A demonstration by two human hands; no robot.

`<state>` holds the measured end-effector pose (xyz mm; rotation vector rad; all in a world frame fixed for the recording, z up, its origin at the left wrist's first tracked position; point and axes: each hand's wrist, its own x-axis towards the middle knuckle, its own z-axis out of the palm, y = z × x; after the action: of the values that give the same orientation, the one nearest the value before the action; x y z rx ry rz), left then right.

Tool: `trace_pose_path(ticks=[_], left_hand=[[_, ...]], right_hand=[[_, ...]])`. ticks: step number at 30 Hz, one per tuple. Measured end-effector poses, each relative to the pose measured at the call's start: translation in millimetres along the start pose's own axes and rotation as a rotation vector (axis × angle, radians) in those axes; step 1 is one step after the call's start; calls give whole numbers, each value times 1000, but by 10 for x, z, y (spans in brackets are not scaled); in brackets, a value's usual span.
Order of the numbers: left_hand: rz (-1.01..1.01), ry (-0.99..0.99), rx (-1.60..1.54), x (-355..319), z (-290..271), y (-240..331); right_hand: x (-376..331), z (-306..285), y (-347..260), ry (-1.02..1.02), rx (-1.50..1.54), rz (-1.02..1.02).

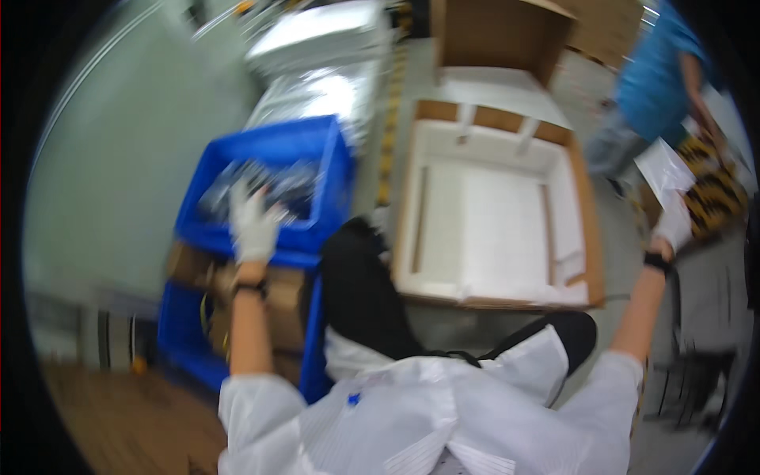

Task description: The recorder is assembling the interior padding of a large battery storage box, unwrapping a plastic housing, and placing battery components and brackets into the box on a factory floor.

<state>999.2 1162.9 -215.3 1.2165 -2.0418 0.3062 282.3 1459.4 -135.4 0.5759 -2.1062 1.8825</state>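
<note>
My left hand (255, 226), in a white glove, reaches over the near rim of a blue plastic crate (207, 170). Its fingers are spread, with nothing seen between them. Inside the crate lie dark items in clear plastic bags (297, 190), too blurred to name more exactly. Out at the far right, my right hand (673, 224), also gloved in white, grips a flat white sheet or pouch (663, 168); which of the two I cannot tell. Between my hands stands an open cardboard box (592, 237) lined with white foam (507, 214).
A second blue crate (314, 348) with brown cardboard (261, 317) in it is at my left knee. Silvery wrapped stacks (324, 95) stand behind. Another open carton (507, 39) is beyond the box. A person in blue (653, 79) is at the right, beside a black-and-yellow patterned stack (712, 194).
</note>
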Motion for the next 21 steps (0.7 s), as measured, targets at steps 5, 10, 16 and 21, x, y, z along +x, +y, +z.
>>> trace_pose_path(ticks=[5, 10, 16, 21], left_hand=[[-99, -186, 62, 336, 418, 359], [-231, -209, -54, 298, 858, 496], [-123, -142, 132, 0, 584, -20], [-525, -245, 215, -437, -221, -1458]], right_hand=[[-2854, 1302, -1716, -343, 178, -764], [-4748, 1578, -2389, -791, 514, -1283], [-5177, 1602, -2585, -1518, 339, -1172], [-4486, 1553, -2075, -1406, 184, -1181]])
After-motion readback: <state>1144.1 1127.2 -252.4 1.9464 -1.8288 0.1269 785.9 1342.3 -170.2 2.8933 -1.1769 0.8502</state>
